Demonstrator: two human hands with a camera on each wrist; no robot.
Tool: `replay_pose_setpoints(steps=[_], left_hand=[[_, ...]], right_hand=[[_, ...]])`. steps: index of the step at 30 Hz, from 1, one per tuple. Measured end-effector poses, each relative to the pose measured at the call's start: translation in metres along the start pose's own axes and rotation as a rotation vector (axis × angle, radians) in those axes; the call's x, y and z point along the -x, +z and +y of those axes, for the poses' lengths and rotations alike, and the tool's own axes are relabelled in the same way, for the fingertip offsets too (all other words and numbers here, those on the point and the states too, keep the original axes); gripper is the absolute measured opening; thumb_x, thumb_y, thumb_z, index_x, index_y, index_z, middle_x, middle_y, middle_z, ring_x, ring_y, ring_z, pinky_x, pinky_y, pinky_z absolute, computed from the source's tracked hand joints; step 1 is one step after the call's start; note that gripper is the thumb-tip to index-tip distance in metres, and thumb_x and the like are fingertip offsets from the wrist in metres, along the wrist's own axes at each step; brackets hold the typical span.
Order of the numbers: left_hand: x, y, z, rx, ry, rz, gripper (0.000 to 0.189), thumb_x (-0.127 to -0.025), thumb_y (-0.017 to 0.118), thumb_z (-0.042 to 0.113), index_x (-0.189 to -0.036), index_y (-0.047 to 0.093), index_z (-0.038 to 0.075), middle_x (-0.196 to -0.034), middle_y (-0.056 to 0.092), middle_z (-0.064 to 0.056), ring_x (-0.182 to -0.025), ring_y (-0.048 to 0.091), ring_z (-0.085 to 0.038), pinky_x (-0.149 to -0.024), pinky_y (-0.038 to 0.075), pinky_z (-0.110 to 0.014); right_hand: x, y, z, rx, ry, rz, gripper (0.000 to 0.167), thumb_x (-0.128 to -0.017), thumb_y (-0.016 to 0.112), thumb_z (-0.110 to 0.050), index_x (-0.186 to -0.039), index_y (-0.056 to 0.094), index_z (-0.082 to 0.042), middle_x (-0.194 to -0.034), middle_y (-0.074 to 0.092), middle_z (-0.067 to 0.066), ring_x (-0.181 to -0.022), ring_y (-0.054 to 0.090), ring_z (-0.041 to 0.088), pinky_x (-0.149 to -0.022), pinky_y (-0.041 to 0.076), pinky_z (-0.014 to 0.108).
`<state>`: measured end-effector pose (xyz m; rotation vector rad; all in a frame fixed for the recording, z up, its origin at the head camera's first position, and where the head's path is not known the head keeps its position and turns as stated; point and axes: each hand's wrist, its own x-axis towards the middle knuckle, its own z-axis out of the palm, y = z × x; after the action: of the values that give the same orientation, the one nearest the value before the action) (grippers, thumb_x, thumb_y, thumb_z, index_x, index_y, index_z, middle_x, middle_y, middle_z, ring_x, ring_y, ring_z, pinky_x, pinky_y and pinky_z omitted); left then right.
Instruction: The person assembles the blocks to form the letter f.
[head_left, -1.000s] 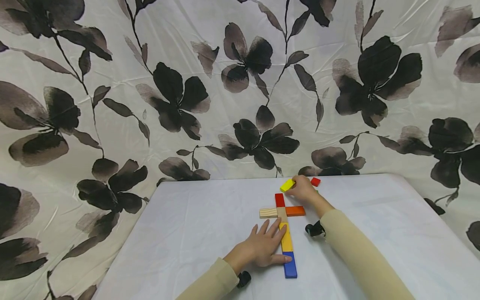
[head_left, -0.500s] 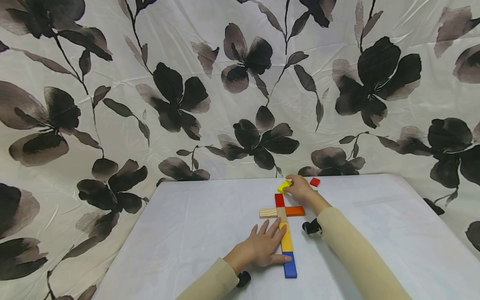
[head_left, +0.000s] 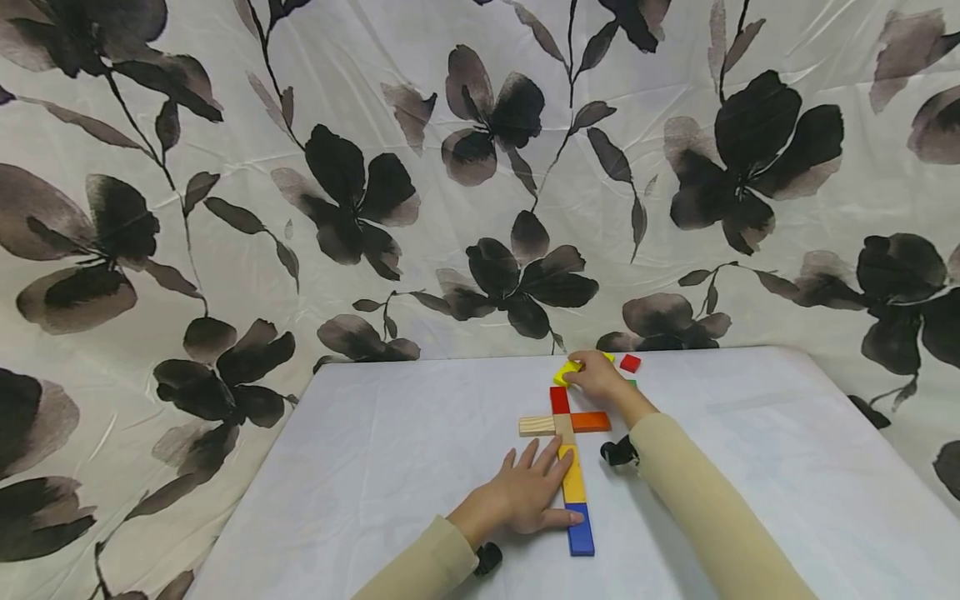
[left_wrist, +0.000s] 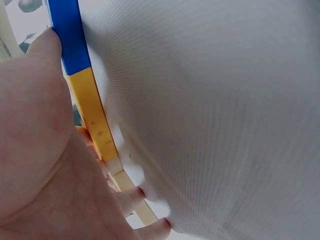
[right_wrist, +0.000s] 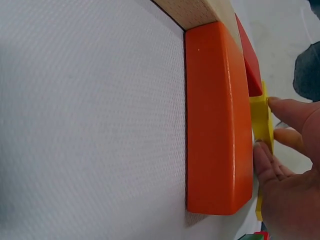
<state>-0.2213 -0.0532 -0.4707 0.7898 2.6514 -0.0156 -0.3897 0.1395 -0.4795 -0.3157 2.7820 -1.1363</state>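
A cross of blocks lies flat on the white table: a red block (head_left: 558, 401) at the far end, a pale wood block (head_left: 537, 427) on the left, an orange block (head_left: 591, 422) on the right. Below follow a yellow-orange block (head_left: 573, 485) and a blue block (head_left: 581, 537). My left hand (head_left: 521, 496) lies across this stem with fingers spread, thumb on the blue block. My right hand (head_left: 602, 377) pinches a yellow block (head_left: 561, 377) at the red block's far end. In the right wrist view, that yellow block (right_wrist: 261, 117) meets the red one (right_wrist: 251, 65).
Behind and beside my right hand are a small red block (head_left: 630, 363), part of another yellow block (head_left: 610, 357) and part of a green block (head_left: 632, 384). A floral cloth (head_left: 420, 250) hangs behind the table's back edge.
My right hand has brought the yellow block leftward and down to the red block's end. More of the other yellow block and the green one now show. My left hand stays put.
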Motion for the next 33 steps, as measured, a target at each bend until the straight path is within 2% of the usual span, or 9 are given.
replay_pose_setpoints(steps=[23, 33], left_hand=[[0.0015, -0.0012, 0.0009, 0.003, -0.004, -0.005, 0.096, -0.089, 0.043, 0.082, -0.166, 0.018, 0.028, -0.173, 0.004, 0.003, -0.156, 0.017, -0.036, -0.12, 0.022, -0.063], [0.0006, 0.0001, 0.0008, -0.004, -0.006, 0.001, 0.097, -0.089, 0.042, 0.083, -0.165, 0.018, 0.029, -0.173, 0.003, 0.003, -0.156, 0.016, -0.036, -0.12, 0.022, -0.063]], right_hand=[[-0.0015, 0.0046, -0.0014, -0.044, 0.041, 0.027, 0.05, -0.1, 0.067, -0.018, -0.142, 0.054, 0.006, -0.14, 0.057, 0.027, -0.119, 0.058, 0.038, -0.109, 0.046, 0.051], [0.0002, 0.0034, -0.0011, -0.044, 0.025, 0.028, 0.049, -0.099, 0.067, -0.017, -0.141, 0.055, 0.007, -0.137, 0.059, 0.026, -0.116, 0.058, 0.038, -0.107, 0.048, 0.05]])
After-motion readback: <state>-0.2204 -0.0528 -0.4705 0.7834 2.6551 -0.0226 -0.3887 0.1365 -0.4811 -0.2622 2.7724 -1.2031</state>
